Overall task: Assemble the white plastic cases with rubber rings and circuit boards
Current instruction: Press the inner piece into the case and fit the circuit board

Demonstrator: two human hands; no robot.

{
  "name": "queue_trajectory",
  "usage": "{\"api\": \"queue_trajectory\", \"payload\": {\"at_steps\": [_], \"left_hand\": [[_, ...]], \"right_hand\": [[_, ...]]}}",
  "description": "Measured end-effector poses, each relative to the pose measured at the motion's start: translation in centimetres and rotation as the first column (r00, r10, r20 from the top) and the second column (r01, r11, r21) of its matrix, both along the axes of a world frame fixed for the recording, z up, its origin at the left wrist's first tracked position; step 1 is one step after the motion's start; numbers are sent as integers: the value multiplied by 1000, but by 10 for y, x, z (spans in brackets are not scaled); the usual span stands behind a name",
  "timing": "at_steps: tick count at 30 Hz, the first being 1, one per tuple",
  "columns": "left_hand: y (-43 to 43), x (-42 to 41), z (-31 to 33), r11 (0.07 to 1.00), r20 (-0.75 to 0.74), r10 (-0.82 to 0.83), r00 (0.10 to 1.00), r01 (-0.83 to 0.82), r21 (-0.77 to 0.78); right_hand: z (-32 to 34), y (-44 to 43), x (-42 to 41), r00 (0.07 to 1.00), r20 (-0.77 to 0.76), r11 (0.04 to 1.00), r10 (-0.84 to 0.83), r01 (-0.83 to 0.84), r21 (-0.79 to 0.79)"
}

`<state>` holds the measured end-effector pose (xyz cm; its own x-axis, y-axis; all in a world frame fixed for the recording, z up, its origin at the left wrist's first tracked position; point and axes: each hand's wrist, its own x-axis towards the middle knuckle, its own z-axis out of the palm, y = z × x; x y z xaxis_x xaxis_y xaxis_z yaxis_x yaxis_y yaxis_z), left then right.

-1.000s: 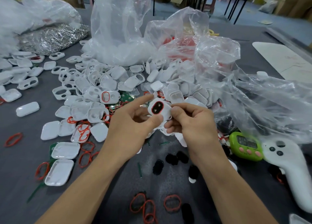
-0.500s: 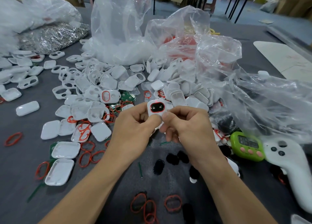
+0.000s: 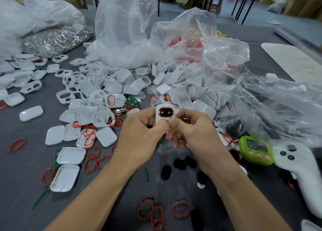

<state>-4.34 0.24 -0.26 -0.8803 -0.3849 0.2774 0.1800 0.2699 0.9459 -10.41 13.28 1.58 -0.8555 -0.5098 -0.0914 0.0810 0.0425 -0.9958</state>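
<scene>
White case (image 3: 165, 114), red ring (image 3: 158, 112) seated round its window, is pinched between left hand (image 3: 139, 136) and right hand (image 3: 193, 135) — seemingly one unit nearly finished, with heaped cases (image 3: 108, 91) beyond both hands and loose rings (image 3: 181, 209) nearer unassembled.

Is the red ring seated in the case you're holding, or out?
In: a red ring borders the dark oval opening on the held white case.
</scene>
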Motion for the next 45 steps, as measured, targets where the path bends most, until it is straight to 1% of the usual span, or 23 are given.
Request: {"api": "queue_trajectory", "payload": {"at_steps": [3, 7, 9, 11, 12, 13, 15, 17, 18, 19, 21, 23, 25, 27, 29, 30, 34, 37, 39, 41, 42, 44, 45], "left_hand": [[3, -1, 0, 1000, 5, 1, 1000, -1, 29], [7, -2, -2, 999, 12, 18, 1000, -19, 48], [8, 4, 0, 999, 40, -23, 999, 22, 34], [8, 10, 2, 999, 82, -49, 995, 49, 6], [6, 13, 2, 1000, 94, -15, 995, 16, -5], [4, 13, 1, 999, 100, 48, 994, -46, -22], [-2, 13, 2, 980, 120, 190, 974, -180, -89], [-7, 14, 2, 943, 153, 297, 943, -264, -202], [-8, 14, 2, 919, 165, 337, 927, -286, -273], [-9, 14, 1, 891, 167, 367, 915, -295, -344], [-11, 13, -5, 846, 164, 380, 910, -270, -460], [-12, 11, -11, 827, 204, 339, 918, -188, -530], [-13, 10, -16, 820, 250, 274, 929, -89, -566], [-16, 9, -21, 787, 272, 232, 934, -16, -616], [-21, 5, -23, 763, 277, 233, 932, 1, -646], [-25, 3, -24, 759, 265, 251, 931, -19, -651], [-32, -1, -24, 738, 198, 325, 925, -117, -665], [-30, -3, -24, 712, 156, 364, 918, -166, -683], [-29, -4, -24, 696, 155, 386, 909, -177, -696], [-27, -4, -24, 693, 137, 392, 910, -194, -694], [-26, -4, -24, 692, 133, 387, 913, -192, -696], [-25, -4, -23, 684, 144, 373, 916, -167, -710], [-24, -5, -23, 682, 154, 371, 916, -157, -714]], "right_hand": [[5, 5, -2, 996, 48, 996, 79, -81, 44], [13, 10, -2, 990, 27, 982, 140, -142, 126], [22, 22, -3, 987, 32, 972, 160, -163, 171], [33, 46, -3, 990, -18, 943, 139, -127, 308], [38, 62, -3, 987, -83, 896, 139, -89, 434], [43, 79, -2, 975, -146, 816, 166, -52, 576], [51, 109, 2, 953, -183, 614, 240, -3, 789], [53, 126, 7, 941, -227, 422, 249, 105, 900], [53, 129, 8, 926, -304, 361, 222, 211, 908], [51, 129, 9, 895, -408, 337, 180, 334, 880], [49, 116, 12, 794, -600, 388, 96, 525, 757], [44, 93, 11, 734, -674, 482, 81, 563, 671], [35, 65, 5, 765, -623, 543, 161, 459, 703], [22, 41, -3, 802, -519, 524, 294, 319, 789], [11, 23, -11, 783, -489, 488, 384, 278, 827], [7, 18, -16, 774, -495, 495, 394, 275, 824], [6, 15, -33, 802, -502, 582, 325, 249, 774], [10, 21, -41, 867, -465, 715, 177, 212, 667], [15, 31, -42, 887, -449, 767, 108, 213, 605], [26, 50, -43, 851, -516, 749, 92, 283, 600], [34, 62, -40, 830, -548, 715, 99, 324, 620], [49, 89, -30, 821, -547, 607, 161, 354, 711], [53, 101, -23, 837, -506, 537, 209, 334, 775]]}}
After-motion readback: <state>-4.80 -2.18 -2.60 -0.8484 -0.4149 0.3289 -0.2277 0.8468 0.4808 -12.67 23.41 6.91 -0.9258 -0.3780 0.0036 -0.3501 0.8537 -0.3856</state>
